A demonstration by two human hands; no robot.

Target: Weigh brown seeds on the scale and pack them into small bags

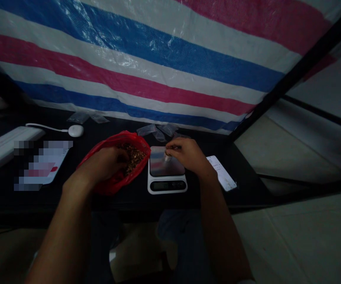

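A red plastic bag (135, 181) lies with its mouth spread, holding many small golden-brown pieces (135, 157). My left hand (107, 163) reaches into it, fingers curled against the pieces; their tips are partly hidden. To the right of the bag sits a white kitchen scale (166, 189) with a shiny metal plate and a dark display whose reading is too dim to make out. Over the plate's upper right corner, my right hand (185, 152) has its thumb and fingers pinched together. Something small and brownish shows at those fingertips, too dim to name.
Clear plastic bags (158, 131) lie behind the scale. A lit phone (222, 173) rests on the black table, right of my right forearm. Leftward are another phone-like device (47, 163), a white box (10, 146) and a white round corded thing (75, 131). A striped tarp (158, 71) hangs behind.
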